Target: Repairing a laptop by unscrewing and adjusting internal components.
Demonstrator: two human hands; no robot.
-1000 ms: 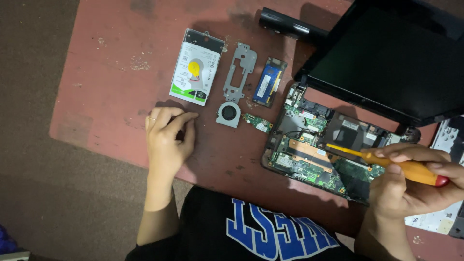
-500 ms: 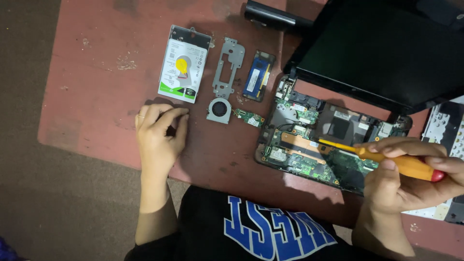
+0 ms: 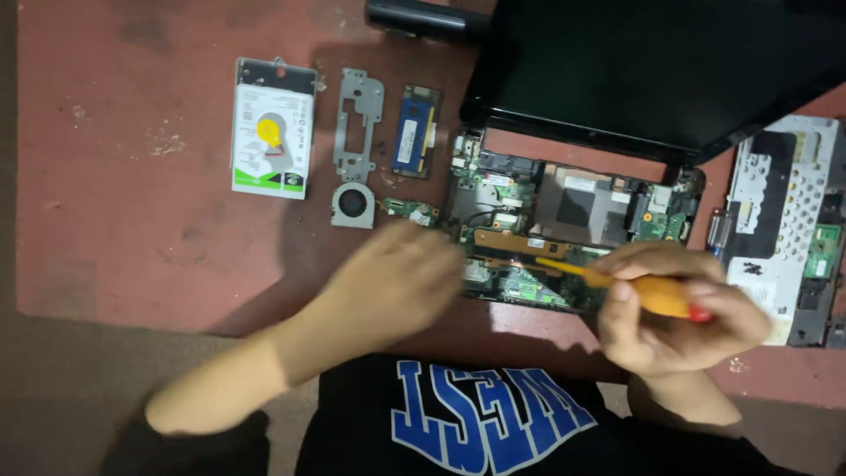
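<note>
— What is changed in the head view?
— The blurred left hand (image 3: 397, 278) has been moved from the red table (image 3: 132, 176) to the opened laptop's green board (image 3: 529, 282); finger state cannot be told.
— And the right hand (image 3: 674, 322)?
— It is kept clamped on the orange-handled screwdriver (image 3: 634, 286), tip on the board.

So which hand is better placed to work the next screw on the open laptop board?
Right, probably. The right hand already grips the orange-handled screwdriver, whose tip rests over the exposed laptop motherboard. The left hand is blurred, looks empty, and sits at the board's left edge near the small fan.
</note>
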